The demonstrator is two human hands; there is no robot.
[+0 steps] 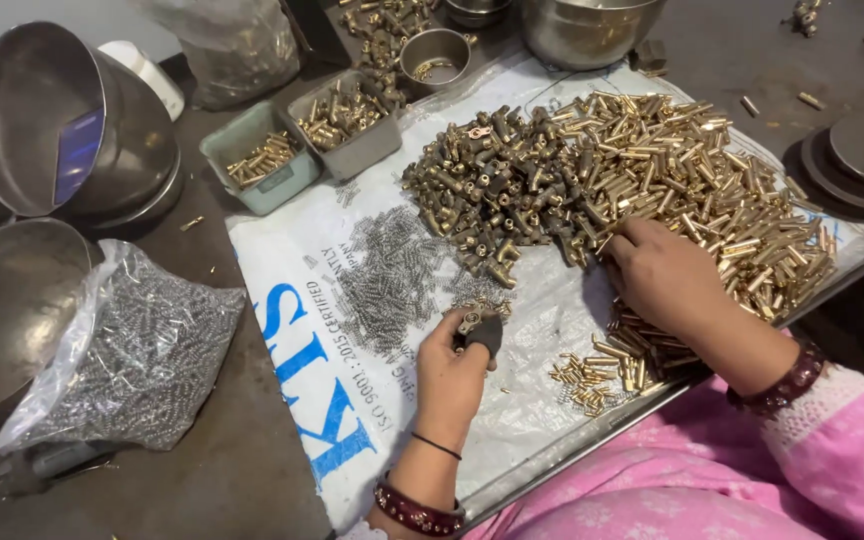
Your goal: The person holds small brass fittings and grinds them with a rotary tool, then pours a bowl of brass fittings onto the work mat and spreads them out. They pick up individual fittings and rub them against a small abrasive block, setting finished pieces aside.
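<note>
Looking down, we see our left hand [449,375] raised over the white woven sack [512,420] spread on the table, its fingers pressed together around a small dark tool [485,333] with a tiny brass fitting [468,322] pinched at its top. Just beyond that hand lies a scatter of small grey steel springs [387,275]. Our right hand [664,280] rests palm down at the near edge of the big heap of shiny brass tubes [692,170], its fingertips buried among the pieces, so we cannot tell whether they are pinching one. Touching that heap on its left is a darker pile of dull brass fittings [492,195]. Near our right wrist sits a smaller cluster of short brass pins [602,375]. At the far left corner of the sack stand two rectangular trays [292,150] holding more brass parts, with a small round steel bowl [435,55] behind them. Off the sack to the left, a clear plastic bag of springs [142,355] leans against large steel bowls [62,130].
</note>
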